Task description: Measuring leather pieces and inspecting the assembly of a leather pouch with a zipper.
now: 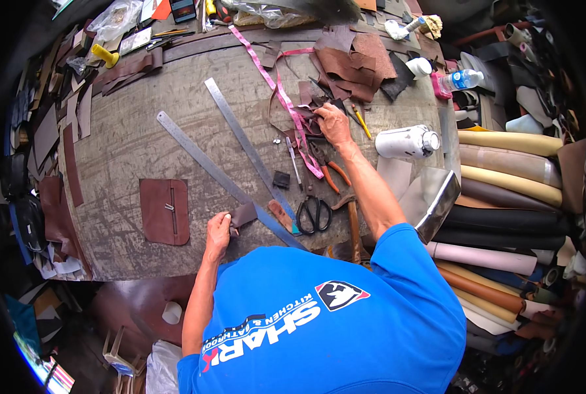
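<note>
**Left hand [218, 226] on a small leather piece [245, 214], right hand [333, 125] among dark scraps [306, 122]**

Workbench [129, 134], seen from above. Left hand near the front edge; thumb and fingers pinch one side of the small brown leather piece, whose far end overlaps a metal ruler [204, 157]. Right hand farther in, fingers curled down over the scraps beside a pink measuring tape [282, 97]; cannot tell whether they grip anything.

Containers, right side: white flask [398, 142] lying on its side, cap toward the bench edge, contents hidden by its opaque wall. Clear bottle [462, 80] with a blue label, also tilted over, next to a pink object [441, 86]; fill level unclear. White tub [419, 67] by the leather offcuts [358, 65]; inside not visible. Crumpled plastic bag [117, 18] at far left, contents hard to make out.

Hammer [354, 226] partly hidden by the blue shirt [332, 322], which also covers the near end of the ruler. Another bag [163, 371] is cut off below.
</note>
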{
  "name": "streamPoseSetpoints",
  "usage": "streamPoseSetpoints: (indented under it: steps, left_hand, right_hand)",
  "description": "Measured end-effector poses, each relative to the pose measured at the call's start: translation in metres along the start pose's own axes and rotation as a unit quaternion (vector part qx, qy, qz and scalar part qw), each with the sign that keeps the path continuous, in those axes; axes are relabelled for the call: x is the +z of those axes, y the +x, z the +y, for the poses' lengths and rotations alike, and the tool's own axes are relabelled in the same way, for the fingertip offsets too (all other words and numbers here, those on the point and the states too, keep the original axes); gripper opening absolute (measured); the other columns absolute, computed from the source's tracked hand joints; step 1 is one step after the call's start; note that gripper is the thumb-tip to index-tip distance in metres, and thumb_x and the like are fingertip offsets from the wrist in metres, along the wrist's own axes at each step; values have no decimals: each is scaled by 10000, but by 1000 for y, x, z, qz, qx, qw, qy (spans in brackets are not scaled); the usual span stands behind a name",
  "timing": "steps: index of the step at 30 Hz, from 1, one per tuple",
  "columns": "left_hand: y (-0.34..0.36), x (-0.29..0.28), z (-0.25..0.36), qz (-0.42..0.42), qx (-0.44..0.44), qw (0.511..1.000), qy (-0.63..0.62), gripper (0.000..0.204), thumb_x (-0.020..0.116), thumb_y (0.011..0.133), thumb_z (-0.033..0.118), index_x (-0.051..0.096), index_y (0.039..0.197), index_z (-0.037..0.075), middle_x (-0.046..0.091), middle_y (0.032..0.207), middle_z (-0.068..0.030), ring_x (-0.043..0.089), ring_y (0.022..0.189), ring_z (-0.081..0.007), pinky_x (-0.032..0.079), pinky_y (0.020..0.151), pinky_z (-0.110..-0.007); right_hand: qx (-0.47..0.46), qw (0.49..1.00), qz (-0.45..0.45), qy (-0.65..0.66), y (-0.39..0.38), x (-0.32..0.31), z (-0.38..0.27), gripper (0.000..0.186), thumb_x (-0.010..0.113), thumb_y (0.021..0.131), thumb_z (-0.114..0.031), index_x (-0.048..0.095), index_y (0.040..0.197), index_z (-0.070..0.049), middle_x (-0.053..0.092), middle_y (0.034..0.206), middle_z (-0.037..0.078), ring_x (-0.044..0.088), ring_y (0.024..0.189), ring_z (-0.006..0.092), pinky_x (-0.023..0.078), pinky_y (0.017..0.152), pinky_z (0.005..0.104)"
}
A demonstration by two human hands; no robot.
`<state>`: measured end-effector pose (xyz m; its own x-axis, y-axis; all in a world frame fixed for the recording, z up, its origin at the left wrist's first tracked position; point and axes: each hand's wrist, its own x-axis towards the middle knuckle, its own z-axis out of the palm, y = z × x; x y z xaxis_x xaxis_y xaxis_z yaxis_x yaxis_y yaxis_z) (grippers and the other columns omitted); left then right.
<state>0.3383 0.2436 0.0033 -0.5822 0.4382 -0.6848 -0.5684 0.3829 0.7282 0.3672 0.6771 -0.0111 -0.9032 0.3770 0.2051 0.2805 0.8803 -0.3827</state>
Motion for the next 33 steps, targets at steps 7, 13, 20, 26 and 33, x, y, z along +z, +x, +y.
streamPoseSetpoints:
  steps: [7, 13, 20, 26, 33]
  left_hand:
    - [3, -2, -4, -17, 7, 1000, -7, 252, 498, 983, 145, 604, 1088, -58, 632, 778, -53, 588, 605, -114, 483, 565, -273]
    - [1, -1, -3, -8, 12, 1000, -16, 248, 497, 985, 146, 619, 1065, -55, 634, 774, -55, 584, 593, -116, 480, 560, -272]
    - [2, 2, -4, -1, 13, 999, -33, 259, 495, 986, 150, 614, 1075, -62, 632, 758, -55, 584, 584, -122, 475, 557, -272]
    - [-4, 5, 11, 3, -2, 999, -31, 258, 481, 991, 147, 607, 1070, -65, 632, 743, -61, 593, 601, -121, 471, 565, -269]
    - [1, 0, 4, -51, -16, 995, -79, 274, 417, 1000, 94, 538, 1199, -50, 651, 909, -108, 645, 662, -152, 527, 621, -272]
  right_hand:
    - [80, 988, 124, 45, -12, -18, 24, 169, 532, 794, 11, 546, 959, -26, 566, 904, 175, 566, 880, 370, 459, 771, 440]
    - [210, 956, 137, 155, 28, -56, 25, 284, 484, 799, 28, 583, 1061, -18, 667, 911, 230, 653, 881, 401, 499, 782, 439]
    - [104, 986, -120, 45, 56, -24, 35, 368, 494, 762, 15, 635, 1098, -45, 665, 1005, 236, 642, 990, 380, 489, 862, 427]
    - [135, 989, 28, 54, 36, -31, 59, 152, 520, 825, -58, 599, 953, -36, 650, 900, 236, 628, 905, 413, 484, 779, 477]
    - [201, 964, 77, 158, -15, -133, -41, 111, 554, 873, -37, 573, 974, 5, 637, 810, 180, 652, 751, 278, 498, 674, 383]
